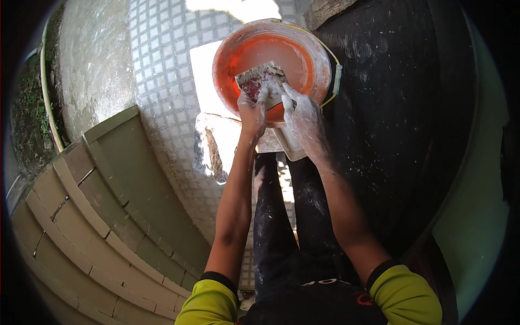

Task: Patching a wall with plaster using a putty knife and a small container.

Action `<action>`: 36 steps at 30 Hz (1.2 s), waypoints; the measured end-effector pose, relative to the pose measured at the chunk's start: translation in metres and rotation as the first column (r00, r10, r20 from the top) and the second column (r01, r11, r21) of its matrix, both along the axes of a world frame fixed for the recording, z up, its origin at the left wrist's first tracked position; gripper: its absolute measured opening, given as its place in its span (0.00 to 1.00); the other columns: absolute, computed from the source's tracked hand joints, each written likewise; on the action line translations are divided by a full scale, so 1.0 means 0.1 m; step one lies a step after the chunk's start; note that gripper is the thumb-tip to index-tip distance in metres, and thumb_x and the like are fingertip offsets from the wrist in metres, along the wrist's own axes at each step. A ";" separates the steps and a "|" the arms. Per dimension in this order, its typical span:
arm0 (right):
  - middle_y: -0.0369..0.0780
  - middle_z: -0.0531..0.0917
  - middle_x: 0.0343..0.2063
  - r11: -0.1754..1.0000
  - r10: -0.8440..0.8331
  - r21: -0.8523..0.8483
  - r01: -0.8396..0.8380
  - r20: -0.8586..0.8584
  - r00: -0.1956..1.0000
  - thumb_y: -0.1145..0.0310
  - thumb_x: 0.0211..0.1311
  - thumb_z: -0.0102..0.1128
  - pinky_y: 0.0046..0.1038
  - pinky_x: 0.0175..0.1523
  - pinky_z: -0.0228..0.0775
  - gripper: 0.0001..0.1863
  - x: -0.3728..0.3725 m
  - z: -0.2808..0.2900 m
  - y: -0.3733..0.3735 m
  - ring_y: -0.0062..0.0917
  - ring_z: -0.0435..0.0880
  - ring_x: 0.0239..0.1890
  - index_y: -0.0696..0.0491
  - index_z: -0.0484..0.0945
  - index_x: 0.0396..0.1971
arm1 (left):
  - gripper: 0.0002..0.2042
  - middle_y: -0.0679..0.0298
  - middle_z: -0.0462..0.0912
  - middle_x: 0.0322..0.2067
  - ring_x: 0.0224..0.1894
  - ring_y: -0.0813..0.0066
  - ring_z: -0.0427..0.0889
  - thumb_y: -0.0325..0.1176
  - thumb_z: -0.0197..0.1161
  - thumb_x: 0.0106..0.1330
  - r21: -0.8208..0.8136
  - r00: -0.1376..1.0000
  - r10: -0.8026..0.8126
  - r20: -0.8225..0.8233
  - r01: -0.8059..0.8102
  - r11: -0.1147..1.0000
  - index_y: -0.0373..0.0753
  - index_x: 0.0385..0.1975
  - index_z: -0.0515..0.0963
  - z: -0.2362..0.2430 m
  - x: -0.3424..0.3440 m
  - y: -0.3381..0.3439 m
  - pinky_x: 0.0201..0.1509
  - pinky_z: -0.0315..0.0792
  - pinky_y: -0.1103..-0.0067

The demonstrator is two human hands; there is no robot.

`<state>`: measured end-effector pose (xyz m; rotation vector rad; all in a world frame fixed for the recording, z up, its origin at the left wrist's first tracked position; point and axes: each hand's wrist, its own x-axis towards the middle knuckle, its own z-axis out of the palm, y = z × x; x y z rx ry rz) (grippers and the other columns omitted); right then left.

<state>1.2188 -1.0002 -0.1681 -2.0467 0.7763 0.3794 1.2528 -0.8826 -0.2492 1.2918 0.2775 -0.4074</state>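
My left hand (253, 111) grips a flat, roughly rectangular block (273, 84) over the bucket, its thumb pressed on the upper face. Whitish paste smears the block, and a dark red patch shows on its left part. My right hand (306, 122), coated in white, has its thumb and first finger at the block's right edge; the other fingers are partly hidden. Below the block stands an orange bucket (219, 76) with a paste-crusted rim and cloudy pinkish liquid inside. What the block is made of cannot be made out.
The bucket has a wire handle with a green grip (337, 79). A pale rectangular tray-like piece (291, 145) lies below my right hand. A white slab (205, 81) shows beside the bucket, on tiled floor (162, 54). A block wall (124, 216) rises at left; a dark surface (401, 108) lies right.
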 end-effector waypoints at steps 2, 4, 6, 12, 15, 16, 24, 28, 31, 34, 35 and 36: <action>0.52 0.81 0.44 0.999 0.002 -0.044 -0.002 0.015 1.000 0.61 0.66 0.50 0.40 0.53 0.71 0.20 0.01 -0.15 0.04 0.46 0.79 0.48 0.54 0.77 0.52 | 0.11 0.62 0.82 0.42 0.42 0.77 0.78 0.22 0.58 0.65 -0.026 0.999 0.007 -0.037 -0.008 1.000 0.31 0.47 0.75 -0.04 0.01 0.01 0.49 0.73 0.78; 0.52 0.81 0.44 1.000 -0.017 -0.023 0.017 0.002 1.000 0.61 0.66 0.49 0.40 0.53 0.70 0.20 0.00 -0.15 0.10 0.46 0.79 0.48 0.54 0.77 0.52 | 0.11 0.62 0.82 0.42 0.42 0.77 0.78 0.22 0.58 0.65 -0.041 0.998 0.018 -0.067 -0.021 0.999 0.30 0.47 0.75 -0.06 0.02 0.06 0.49 0.73 0.78; 0.52 0.81 0.44 0.999 -0.038 -0.005 0.038 -0.014 0.999 0.61 0.66 0.49 0.40 0.53 0.70 0.20 0.02 -0.13 0.12 0.46 0.79 0.48 0.54 0.76 0.53 | 0.12 0.62 0.82 0.43 0.42 0.77 0.79 0.21 0.57 0.65 -0.036 0.995 0.001 -0.097 -0.004 0.999 0.30 0.47 0.74 -0.04 0.02 0.07 0.49 0.73 0.79; 0.54 0.82 0.37 0.990 -0.074 -0.111 0.089 0.134 0.988 0.61 0.65 0.48 0.43 0.48 0.71 0.20 0.22 -0.22 -0.21 0.49 0.80 0.43 0.56 0.78 0.50 | 0.12 0.62 0.82 0.42 0.42 0.78 0.79 0.21 0.59 0.64 -0.095 0.987 -0.055 -0.149 0.041 0.995 0.31 0.47 0.75 0.03 0.03 0.01 0.49 0.73 0.79; 0.54 0.82 0.38 1.000 -0.024 -0.010 0.024 -0.020 1.000 0.62 0.64 0.49 0.43 0.49 0.71 0.19 0.05 0.26 -0.04 0.48 0.80 0.44 0.56 0.78 0.50 | 0.11 0.63 0.82 0.42 0.41 0.78 0.79 0.22 0.59 0.65 -0.033 0.997 -0.041 -0.071 0.039 0.999 0.31 0.47 0.75 -0.06 0.01 0.06 0.48 0.73 0.79; 0.55 0.81 0.39 0.995 0.064 -0.071 -0.068 -0.058 0.996 0.62 0.64 0.50 0.43 0.50 0.71 0.19 -0.07 0.28 0.01 0.48 0.80 0.44 0.56 0.78 0.50 | 0.11 0.63 0.82 0.42 0.41 0.78 0.79 0.22 0.59 0.65 -0.034 0.997 -0.042 -0.070 0.039 0.999 0.31 0.47 0.75 -0.06 0.01 0.06 0.48 0.73 0.79; 0.51 0.81 0.42 0.997 0.041 -0.068 -0.042 -0.028 0.999 0.59 0.64 0.50 0.45 0.52 0.69 0.19 -0.01 0.05 0.03 0.48 0.78 0.46 0.48 0.78 0.52 | 0.10 0.65 0.82 0.40 0.40 0.80 0.79 0.22 0.59 0.65 -0.075 0.990 -0.072 -0.120 0.064 0.995 0.32 0.45 0.76 -0.10 0.02 0.02 0.47 0.73 0.80; 0.50 0.81 0.44 0.995 0.068 -0.056 -0.077 -0.159 0.985 0.59 0.66 0.48 0.44 0.53 0.70 0.19 -0.11 0.23 0.08 0.48 0.79 0.47 0.51 0.78 0.51 | 0.10 0.64 0.82 0.40 0.40 0.79 0.79 0.22 0.59 0.65 0.012 0.992 -0.092 -0.090 0.093 0.996 0.31 0.45 0.76 -0.02 -0.02 0.05 0.47 0.74 0.80; 0.50 0.81 0.45 0.999 0.028 -0.028 -0.030 -0.065 0.997 0.59 0.65 0.49 0.43 0.53 0.70 0.20 0.04 -0.01 -0.04 0.47 0.79 0.48 0.52 0.78 0.51 | 0.10 0.63 0.82 0.40 0.40 0.79 0.79 0.22 0.58 0.65 -0.002 0.987 -0.109 -0.114 0.110 0.994 0.31 0.45 0.76 0.02 0.02 0.01 0.47 0.74 0.79; 0.52 0.82 0.36 0.991 0.013 -0.135 -0.011 0.014 1.000 0.59 0.64 0.50 0.45 0.47 0.72 0.19 0.05 -0.08 -0.02 0.49 0.81 0.41 0.54 0.78 0.49 | 0.10 0.62 0.83 0.40 0.38 0.77 0.81 0.23 0.59 0.65 -0.002 0.989 -0.101 -0.104 0.102 0.995 0.31 0.44 0.76 -0.03 0.01 0.00 0.44 0.76 0.79; 0.52 0.83 0.36 0.992 0.013 -0.125 -0.011 0.020 1.000 0.59 0.65 0.50 0.45 0.46 0.72 0.19 0.03 -0.07 0.01 0.50 0.81 0.40 0.54 0.78 0.49 | 0.09 0.61 0.83 0.39 0.37 0.76 0.82 0.24 0.60 0.65 -0.006 0.993 -0.083 -0.080 0.083 0.997 0.32 0.44 0.76 -0.06 0.01 0.03 0.43 0.79 0.78; 0.52 0.83 0.36 0.993 0.015 -0.122 -0.012 0.021 1.000 0.59 0.65 0.50 0.45 0.46 0.72 0.19 -0.03 -0.01 0.06 0.50 0.81 0.40 0.54 0.78 0.49 | 0.09 0.61 0.83 0.39 0.37 0.77 0.82 0.24 0.60 0.65 0.004 0.993 -0.074 -0.093 0.075 0.997 0.32 0.43 0.76 -0.07 0.01 0.06 0.43 0.78 0.79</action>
